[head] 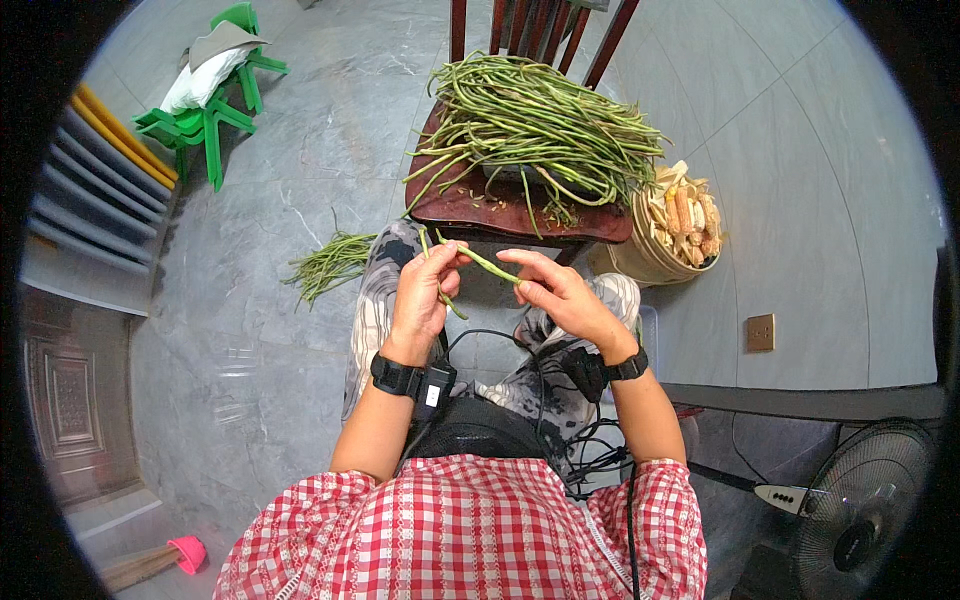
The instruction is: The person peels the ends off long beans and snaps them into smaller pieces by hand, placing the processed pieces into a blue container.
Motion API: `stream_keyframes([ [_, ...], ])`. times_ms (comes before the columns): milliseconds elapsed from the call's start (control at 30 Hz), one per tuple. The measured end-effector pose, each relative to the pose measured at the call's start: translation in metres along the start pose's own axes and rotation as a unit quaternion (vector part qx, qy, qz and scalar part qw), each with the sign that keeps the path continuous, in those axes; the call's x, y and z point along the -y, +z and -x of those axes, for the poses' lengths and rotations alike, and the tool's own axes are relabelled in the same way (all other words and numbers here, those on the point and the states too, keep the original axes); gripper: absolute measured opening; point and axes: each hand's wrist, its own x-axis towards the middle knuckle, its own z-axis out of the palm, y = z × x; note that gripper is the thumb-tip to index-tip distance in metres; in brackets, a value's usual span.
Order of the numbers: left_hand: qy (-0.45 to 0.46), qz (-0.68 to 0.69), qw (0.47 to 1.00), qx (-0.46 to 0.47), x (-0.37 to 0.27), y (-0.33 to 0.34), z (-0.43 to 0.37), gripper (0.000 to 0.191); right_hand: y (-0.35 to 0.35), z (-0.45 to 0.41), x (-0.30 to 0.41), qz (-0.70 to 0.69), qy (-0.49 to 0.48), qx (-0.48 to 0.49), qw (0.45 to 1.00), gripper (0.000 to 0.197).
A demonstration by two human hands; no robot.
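Note:
My left hand (431,289) pinches one end of a green long bean (484,262) between thumb and forefinger. A second, thinner bean (450,302) runs through the same hand, its end hanging below the palm. At the other end of the first bean are the thumb and fingers of my right hand (551,289), gripping its tip, with the forefinger raised. In front of my knees a large heap of long beans (547,127) lies on the seat of a dark red wooden chair (517,217). Small scraps (480,196) are scattered on that seat.
A bunch of long beans (330,264) rests on the tiled floor by my left knee. Right of the chair, a round bin (652,247) holds corn cobs and husks. Black cables (592,450) hang by my right thigh, near a fan (855,517). Green plastic chairs (214,127) stand far left.

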Motion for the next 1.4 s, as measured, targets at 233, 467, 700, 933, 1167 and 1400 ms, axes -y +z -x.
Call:
stream_keyframes([
  [233, -0.051, 0.067, 0.996, -0.011, 0.003, -0.014, -0.008, 0.020, 0.001, 0.005, -0.001, -0.058, -0.069, 0.019, 0.996, 0.042],
  [467, -0.021, 0.027, 0.999, -0.039, -0.002, -0.010, -0.007, 0.020, -0.023, 0.009, -0.030, 0.092, 0.043, -0.100, 0.990, 0.033],
  [700, -0.009, 0.002, 0.999, -0.039, -0.002, -0.007, -0.007, 0.023, -0.073, 0.034, -0.071, 0.055, 0.082, -0.264, 0.960, 0.025],
  [933, -0.001, 0.006, 0.999, -0.039, -0.003, -0.004, -0.007, 0.020, -0.134, 0.083, -0.119, 0.013, 0.107, -0.415, 0.903, 0.025],
  [1167, 0.007, 0.001, 0.999, -0.037, -0.002, -0.007, -0.010, 0.020, -0.177, 0.141, -0.175, -0.102, 0.177, -0.519, 0.830, 0.037],
  [1400, 0.010, -0.007, 0.999, -0.039, -0.001, -0.004, -0.009, 0.022, -0.199, 0.201, -0.241, -0.095, 0.312, -0.562, 0.760, 0.023],
])
